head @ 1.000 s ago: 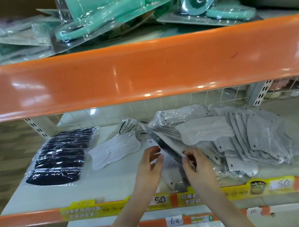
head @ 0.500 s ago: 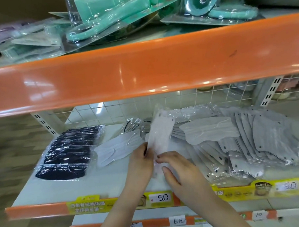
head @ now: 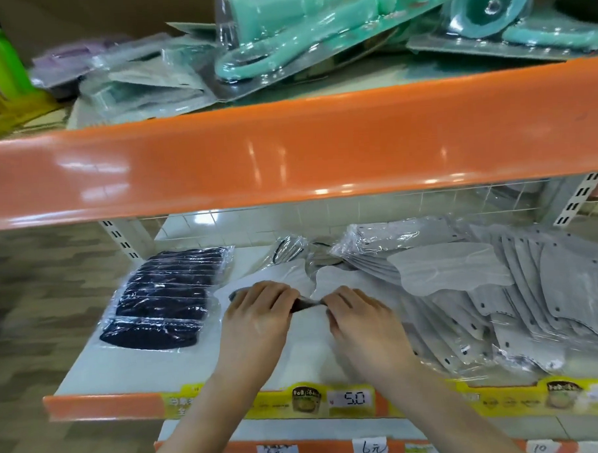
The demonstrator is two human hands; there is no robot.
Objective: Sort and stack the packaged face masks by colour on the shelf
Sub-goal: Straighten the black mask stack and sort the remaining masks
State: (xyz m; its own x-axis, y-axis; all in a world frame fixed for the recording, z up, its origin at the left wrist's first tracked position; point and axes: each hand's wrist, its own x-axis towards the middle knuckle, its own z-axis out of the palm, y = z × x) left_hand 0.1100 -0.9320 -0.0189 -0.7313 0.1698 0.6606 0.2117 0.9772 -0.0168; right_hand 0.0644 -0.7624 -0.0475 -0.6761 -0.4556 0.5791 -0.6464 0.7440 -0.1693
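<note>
The white mask packet that was standing on edge between the hands half a second ago is now lying flat on the shelf (head: 101,365), and both hands have come down on top of it. Going from the left, a stack of dark navy masks (head: 163,297) in clear wrap is sitting near the left end of the shelf, apart from everything else. Just beside it, the white mask packets (head: 337,279) are lying flat in the middle, and the left hand (head: 260,308) is pressing down on their near edge with its fingers curled, seeming to be pinching a dark fold of wrapping between itself and the other hand, though the view is too blurred to be sure. The right hand (head: 361,314) is resting knuckles-up on the same packets, its fingers bent and gripping that same fold. Further right, a big spread of grey masks (head: 519,292) is fanning out in overlapping rows toward the right end, with one grey mask lying across the top. Along the front lip, a yellow price strip (head: 353,399) is showing 5.0. Above, teal items in clear plastic packs (head: 302,27) are crowding the upper shelf.
</note>
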